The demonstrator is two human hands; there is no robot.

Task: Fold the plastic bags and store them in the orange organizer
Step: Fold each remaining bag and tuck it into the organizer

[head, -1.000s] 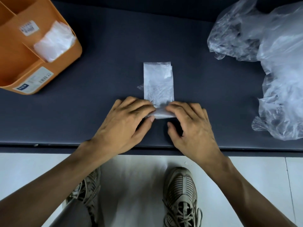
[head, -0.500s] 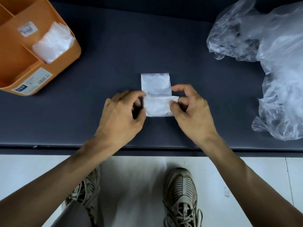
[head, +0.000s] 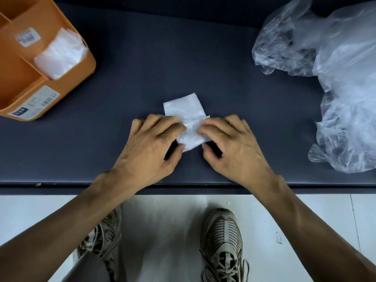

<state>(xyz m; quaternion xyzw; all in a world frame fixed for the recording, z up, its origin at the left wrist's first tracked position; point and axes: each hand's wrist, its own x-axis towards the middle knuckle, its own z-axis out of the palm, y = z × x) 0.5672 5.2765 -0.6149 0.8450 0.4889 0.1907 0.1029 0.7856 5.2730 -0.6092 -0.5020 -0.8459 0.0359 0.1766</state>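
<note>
A small folded white plastic bag (head: 183,107) lies in the middle of the dark table (head: 162,58), turned slightly askew. My left hand (head: 150,145) grips its near left side, fingers curled over the top and thumb at the near edge. My right hand (head: 232,143) grips the near right side the same way. The far half of the bag shows beyond my fingers. The orange organizer (head: 61,86) stands at the far left, with a folded bag (head: 59,53) in its right compartment.
A heap of loose, crumpled clear plastic bags (head: 341,78) fills the right side of the table. The table's front edge (head: 183,186) runs just behind my wrists. Below it are a pale floor and my two shoes (head: 221,241).
The near part of the bag was folded over, so the strip is now shorter. My fingers have come down on top of the fold, and the bag has turned slightly.
</note>
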